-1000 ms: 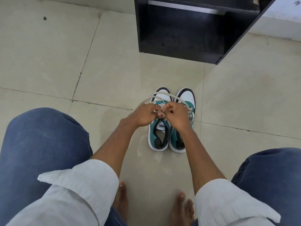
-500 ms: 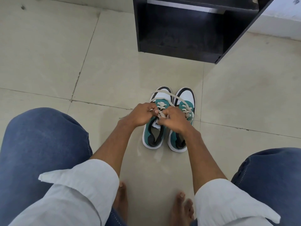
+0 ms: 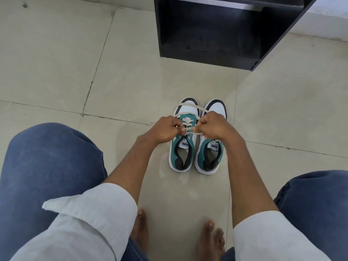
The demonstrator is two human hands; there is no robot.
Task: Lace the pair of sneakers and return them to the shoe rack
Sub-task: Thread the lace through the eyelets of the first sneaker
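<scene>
Two teal, white and black sneakers stand side by side on the tiled floor, toes pointing away from me. The left sneaker (image 3: pixel 182 151) has a cream lace (image 3: pixel 188 107) partly threaded through its eyelets. My left hand (image 3: pixel 165 129) pinches one strand at the sneaker's left side. My right hand (image 3: pixel 214 127) grips the other strand and hovers over the front of the right sneaker (image 3: pixel 210 155), hiding its lacing. Both lace ends loop out over the white toe caps. The black shoe rack (image 3: pixel 216 34) stands further ahead on the floor.
My knees in blue jeans fill the lower left and lower right, and my bare feet (image 3: pixel 212 240) rest close below the sneakers. Beige floor tiles (image 3: pixel 131 76) spread between the shoes and the rack. A white wall base (image 3: pixel 323 23) runs at the top right.
My hands have drawn apart, pulling the lace strands sideways across the left sneaker. The left sneaker's heel, which had swung left, is back parallel to the right one.
</scene>
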